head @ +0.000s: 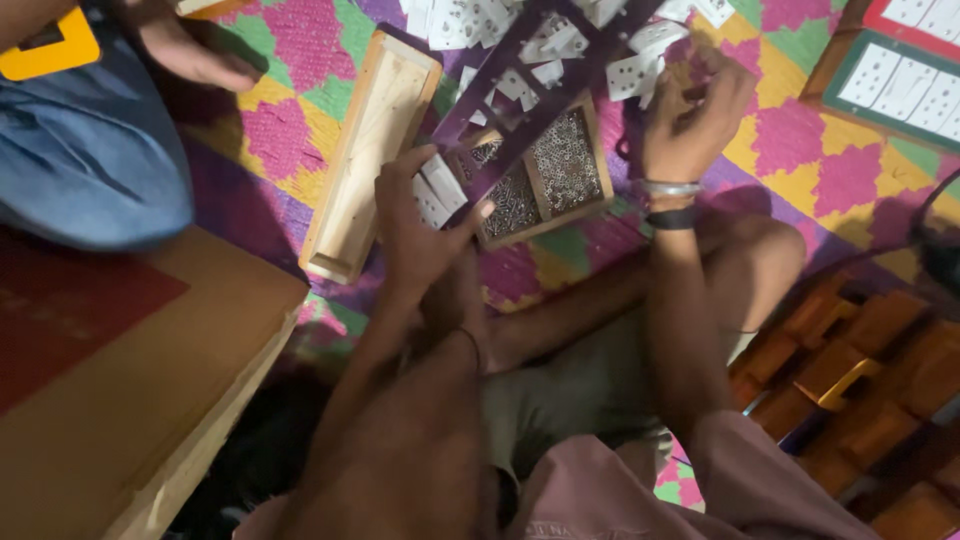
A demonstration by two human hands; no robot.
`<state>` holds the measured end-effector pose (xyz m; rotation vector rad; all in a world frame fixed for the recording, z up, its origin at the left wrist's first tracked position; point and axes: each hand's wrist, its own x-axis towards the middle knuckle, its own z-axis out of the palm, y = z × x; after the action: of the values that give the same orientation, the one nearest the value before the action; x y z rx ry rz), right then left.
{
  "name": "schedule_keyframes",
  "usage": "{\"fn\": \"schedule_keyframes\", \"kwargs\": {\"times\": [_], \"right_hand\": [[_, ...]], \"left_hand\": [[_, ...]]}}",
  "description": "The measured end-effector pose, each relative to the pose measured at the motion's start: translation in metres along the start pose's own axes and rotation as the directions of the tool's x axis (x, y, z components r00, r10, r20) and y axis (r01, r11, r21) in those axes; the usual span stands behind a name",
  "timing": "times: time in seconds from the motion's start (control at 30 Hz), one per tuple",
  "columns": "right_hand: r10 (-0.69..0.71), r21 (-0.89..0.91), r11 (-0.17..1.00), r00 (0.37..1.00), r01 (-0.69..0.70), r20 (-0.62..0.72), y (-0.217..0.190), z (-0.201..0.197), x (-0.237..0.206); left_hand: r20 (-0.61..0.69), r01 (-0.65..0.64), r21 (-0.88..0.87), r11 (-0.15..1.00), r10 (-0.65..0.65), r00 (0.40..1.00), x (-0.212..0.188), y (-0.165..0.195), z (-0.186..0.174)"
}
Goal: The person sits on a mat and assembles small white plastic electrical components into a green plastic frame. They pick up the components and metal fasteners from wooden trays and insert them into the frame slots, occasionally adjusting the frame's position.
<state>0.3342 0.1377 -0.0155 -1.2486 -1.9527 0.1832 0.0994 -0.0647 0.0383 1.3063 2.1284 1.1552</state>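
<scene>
My left hand [420, 225] grips the near end of a dark purple strip [520, 95] fitted with several white rectangular sockets [560, 42]. The strip slants up to the right over a small wooden tray [590, 205] divided in two and filled with small metal screws [565, 160]. My right hand [695, 115], with a bangle and a dark band on the wrist, is closed on the strip's far side near a white socket [632, 75]. I sit cross-legged on a patterned mat [800, 160].
A long empty wooden box [365, 150] lies left of the tray. Another person in blue [90, 150] sits at the upper left. A brown cardboard box [130, 380] is at the lower left. Brown wooden blocks [860, 380] lie at the right; framed socket boards [900, 85] at upper right.
</scene>
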Motion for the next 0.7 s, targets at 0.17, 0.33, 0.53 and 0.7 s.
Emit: {"fn": "schedule_keyframes", "kwargs": {"times": [0.17,0.33,0.53,0.7], "right_hand": [[0.007,0.341,0.936,0.976,-0.083,0.218,-0.037,0.02,0.027],[-0.256,-0.096,0.959,0.959,0.268,0.12,-0.025,0.052,0.052],[0.393,0.671,0.439,0.799,-0.597,0.455,0.004,0.013,0.035],[0.225,0.368,0.843,0.878,-0.393,0.423,-0.052,-0.07,-0.021]], "left_hand": [[-0.053,0.144,-0.231,0.962,-0.16,0.986,-0.007,-0.012,0.002],[-0.131,0.007,-0.112,0.994,-0.022,0.991,-0.01,-0.016,-0.001],[-0.093,0.063,0.126,0.99,-0.052,0.994,0.003,-0.01,-0.01],[0.025,-0.098,0.278,0.956,0.095,0.995,0.006,0.0,-0.001]]}}
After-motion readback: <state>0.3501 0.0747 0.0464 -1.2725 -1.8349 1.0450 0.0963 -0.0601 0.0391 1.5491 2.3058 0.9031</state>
